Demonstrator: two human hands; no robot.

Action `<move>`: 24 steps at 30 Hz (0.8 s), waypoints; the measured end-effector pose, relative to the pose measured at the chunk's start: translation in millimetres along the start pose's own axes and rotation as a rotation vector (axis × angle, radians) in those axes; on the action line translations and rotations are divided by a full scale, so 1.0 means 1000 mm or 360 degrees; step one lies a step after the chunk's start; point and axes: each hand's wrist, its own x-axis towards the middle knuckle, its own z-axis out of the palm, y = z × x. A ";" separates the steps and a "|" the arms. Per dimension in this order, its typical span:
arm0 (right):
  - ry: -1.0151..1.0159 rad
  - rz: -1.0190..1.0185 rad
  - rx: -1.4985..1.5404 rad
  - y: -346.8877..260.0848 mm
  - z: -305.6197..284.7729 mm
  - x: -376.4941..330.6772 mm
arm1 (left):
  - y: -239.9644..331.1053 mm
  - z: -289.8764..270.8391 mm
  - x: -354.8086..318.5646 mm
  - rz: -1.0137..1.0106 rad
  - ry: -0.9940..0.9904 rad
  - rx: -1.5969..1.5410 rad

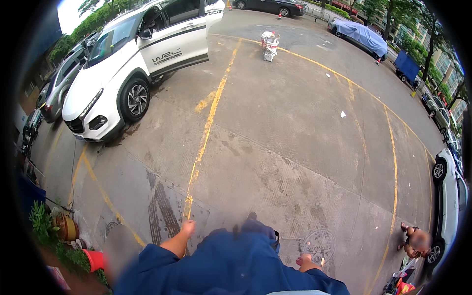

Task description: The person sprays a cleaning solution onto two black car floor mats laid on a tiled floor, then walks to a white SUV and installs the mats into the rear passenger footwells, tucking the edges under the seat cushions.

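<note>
My left hand (pixel 188 227) hangs out ahead of my blue shirt (pixel 211 265), over the yellow parking line. Its fingers are curled in, and nothing shows in them. On the other side, my right hand (pixel 305 260) is low beside my body, above a round manhole cover (pixel 319 243). Its fingers look curled too, though the hand is small and partly turned away; I see no object in it. Between the hands, one dark shoe tip (pixel 252 216) sticks out below my dark trousers. Neither hand touches any object that I can make out.
A white car (pixel 113 64) with an open door stands front left. White bags (pixel 269 45) sit on the pavement (pixel 275 128) ahead. A person (pixel 417 242) crouches by another white car (pixel 446 196) at right. Potted plants (pixel 66 227) and a red bucket (pixel 95 259) are at left.
</note>
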 end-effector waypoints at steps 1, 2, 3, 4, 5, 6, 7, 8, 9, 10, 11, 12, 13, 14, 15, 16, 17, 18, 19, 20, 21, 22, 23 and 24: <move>-0.0090 -0.0169 -0.0032 -0.072 0.038 0.013 | -0.001 0.013 0.004 -0.0121 -0.0012 -0.0083; -0.0192 -0.0416 -0.0065 -0.155 0.081 0.016 | 0.013 0.023 0.011 -0.0179 -0.0140 -0.0138; -0.0189 -0.0736 -0.0297 -0.233 0.170 -0.030 | 0.014 0.002 0.003 -0.0284 -0.0154 -0.0201; -0.0322 -0.0985 -0.0176 -0.310 0.212 -0.053 | 0.038 0.021 0.005 -0.0208 -0.0163 -0.0244; -0.0457 -0.1243 -0.0369 -0.380 0.267 -0.103 | 0.049 0.027 0.007 -0.0151 -0.0111 -0.0287; -0.0533 -0.1514 -0.0468 -0.451 0.306 -0.129 | 0.057 0.035 0.031 -0.0239 -0.0271 -0.0527; -0.0771 -0.1673 -0.0434 -0.504 0.351 -0.170 | 0.063 0.033 0.054 -0.0329 -0.0392 -0.0778; -0.0913 -0.1808 -0.0394 -0.545 0.389 -0.200 | 0.068 0.033 0.080 -0.0436 -0.0514 -0.1012; -0.1016 -0.1891 -0.0403 -0.591 0.423 -0.220 | 0.083 0.040 0.105 -0.0525 -0.0545 -0.1060; -0.1121 -0.1965 -0.0413 -0.620 0.452 -0.226 | 0.102 0.049 0.130 -0.0587 -0.0446 -0.0950; -0.1074 -0.2076 -0.0544 -0.644 0.477 -0.224 | 0.125 0.063 0.160 -0.0618 -0.0334 -0.0801; -0.1032 -0.2192 -0.0679 -0.668 0.503 -0.219 | 0.150 0.075 0.189 -0.0632 -0.0237 -0.0687; -0.0994 -0.2292 -0.0820 -0.687 0.524 -0.213 | 0.176 0.085 0.216 -0.0644 -0.0148 -0.0609; -0.0895 -0.2344 -0.1052 -0.696 0.540 -0.199 | 0.208 0.089 0.247 -0.0638 -0.0054 -0.0556; -0.0760 -0.2396 -0.1303 -0.713 0.541 -0.183 | 0.249 0.102 0.276 -0.0629 -0.0014 -0.0539; -0.0640 -0.2064 -0.1355 -0.718 0.530 -0.150 | 0.291 0.114 0.308 -0.0585 0.0002 -0.0540; -0.0378 -0.1890 -0.1529 -0.734 0.507 -0.106 | 0.354 0.131 0.344 -0.0445 -0.0026 -0.0546; -0.0199 -0.1370 -0.1416 -0.745 0.448 -0.031 | 0.439 0.174 0.366 -0.0246 -0.0164 -0.0477; -0.0304 -0.0965 -0.1259 -0.740 0.440 -0.023 | 0.482 0.155 0.390 -0.0057 -0.0174 -0.0545; -0.0260 -0.0531 -0.1042 -0.739 0.410 -0.017 | 0.550 0.168 0.398 0.0077 0.0027 -0.0370; -0.0166 -0.0160 -0.0840 -0.741 0.382 -0.019 | 0.611 0.172 0.416 0.0220 0.0020 -0.0328; -0.0128 -0.0049 -0.0443 -0.746 0.358 -0.002 | 0.663 0.178 0.438 0.0366 -0.0007 -0.0291; -0.0082 0.0035 -0.0058 -0.754 0.341 0.012 | 0.709 0.180 0.468 0.0520 0.0028 -0.0283; -0.0102 -0.0218 -0.0372 -0.766 0.335 0.001 | 0.747 0.181 0.493 0.0657 0.0079 -0.0250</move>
